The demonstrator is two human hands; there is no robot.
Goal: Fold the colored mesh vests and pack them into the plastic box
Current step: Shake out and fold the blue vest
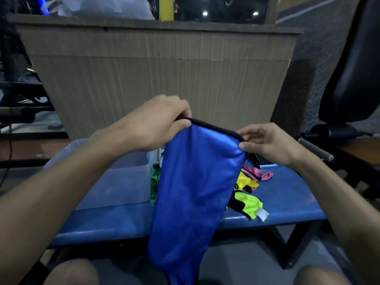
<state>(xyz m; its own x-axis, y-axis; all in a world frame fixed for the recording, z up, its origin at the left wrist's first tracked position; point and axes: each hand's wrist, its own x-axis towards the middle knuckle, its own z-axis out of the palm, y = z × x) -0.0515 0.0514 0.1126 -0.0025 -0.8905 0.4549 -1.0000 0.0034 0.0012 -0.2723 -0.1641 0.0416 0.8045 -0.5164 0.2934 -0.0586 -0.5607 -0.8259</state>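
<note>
Left hand (159, 122) and right hand (265, 144) each pinch one end of the black-bound top edge of a glossy blue vest (193, 192), which hangs in a long, smooth fold over the blue bench (287, 194). Translucent plastic box (123, 182) sits on the bench at left. Crumpled neon yellow vest (245, 203), pink vest (259, 173) and green vest (154, 186) lie behind the blue one.

No legible text, brand, number or sign appeared anywhere in the frame. The white tag (262, 214) sewn to the neon yellow vest (247, 203), right of centre, showed no readable print, and the pale patch on the pink vest (259, 174) above it was too blurred to read.
</note>
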